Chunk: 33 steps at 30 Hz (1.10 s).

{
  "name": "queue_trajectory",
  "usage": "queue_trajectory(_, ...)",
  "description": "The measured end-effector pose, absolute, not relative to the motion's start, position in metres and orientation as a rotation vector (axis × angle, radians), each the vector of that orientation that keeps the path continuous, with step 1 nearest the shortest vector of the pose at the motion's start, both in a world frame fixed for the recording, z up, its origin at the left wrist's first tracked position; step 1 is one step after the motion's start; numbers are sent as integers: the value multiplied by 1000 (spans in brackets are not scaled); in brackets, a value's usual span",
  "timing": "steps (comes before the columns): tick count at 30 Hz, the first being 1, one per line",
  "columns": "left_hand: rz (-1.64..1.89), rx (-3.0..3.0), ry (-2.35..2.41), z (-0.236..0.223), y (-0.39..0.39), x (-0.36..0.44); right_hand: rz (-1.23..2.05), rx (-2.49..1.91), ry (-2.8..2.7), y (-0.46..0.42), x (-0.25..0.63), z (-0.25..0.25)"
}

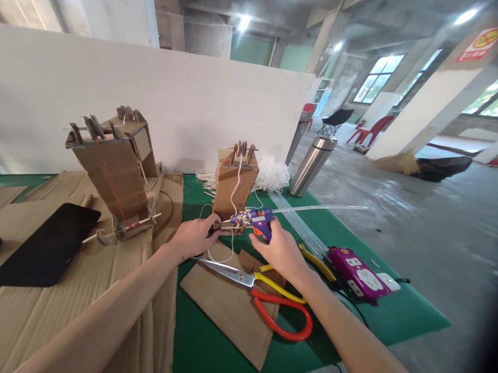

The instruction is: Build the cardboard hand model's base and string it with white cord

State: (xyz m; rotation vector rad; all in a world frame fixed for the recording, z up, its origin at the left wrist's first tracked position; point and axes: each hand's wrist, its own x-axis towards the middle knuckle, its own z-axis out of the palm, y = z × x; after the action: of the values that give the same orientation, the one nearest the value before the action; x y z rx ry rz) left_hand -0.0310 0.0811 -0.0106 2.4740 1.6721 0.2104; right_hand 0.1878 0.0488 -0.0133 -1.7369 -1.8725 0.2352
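Observation:
My right hand (pixel 280 243) is wrapped round the handle of a blue and orange hot glue gun (pixel 254 218), with a clear glue stick (pixel 322 208) jutting from its back. The gun's nozzle points left, toward the foot of a small cardboard tower (pixel 228 188). My left hand (pixel 195 235) pinches a small brown cardboard piece (pixel 215 225) at that foot, close to the nozzle; the fingers partly hide it. White string (pixel 236 186) runs from the cardboard discs (pixel 240 149) on top of the tower down its front and loops onto the table.
Open scissors (pixel 246 278) lie on flat cardboard (pixel 228 311) before me. Rightward are yellow-handled pliers (pixel 317 262), a purple power strip (pixel 360 274), glue sticks (pixel 300 226) and a steel flask (pixel 313 167). Leftward stand another cardboard model (pixel 110 176) and a black tablet-like slab (pixel 46 245).

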Motion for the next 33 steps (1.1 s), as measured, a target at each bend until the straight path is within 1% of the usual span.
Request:
queue_trajectory(5,210,2484,1690,-12,81,-31,422,-1666,-1765,47,190,-8)
queue_trajectory(12,234,2521,1729,-3,75,-27,724,-1448,-1663,45,204,-2)
queue_trajectory(15,302,2580,1658,-1,69,-22,944,-1327,-1661,44,210,0)
queue_trajectory(17,409,2625,1593,-2,66,-20,1036,-1271,-1665,43,212,0)
queue_trajectory(21,620,2723,1399,-5,66,-20,1012,-1217,-1723,41,212,-3)
queue_trajectory(25,635,2780,1248,-12,69,-24,997,-1217,-1664,41,210,-3)
queue_trajectory(29,612,2750,1294,-17,70,-24,970,-1196,-1511,43,209,1)
queue_trajectory(33,505,2671,1479,-11,68,-23,864,-1205,-1406,47,210,0)
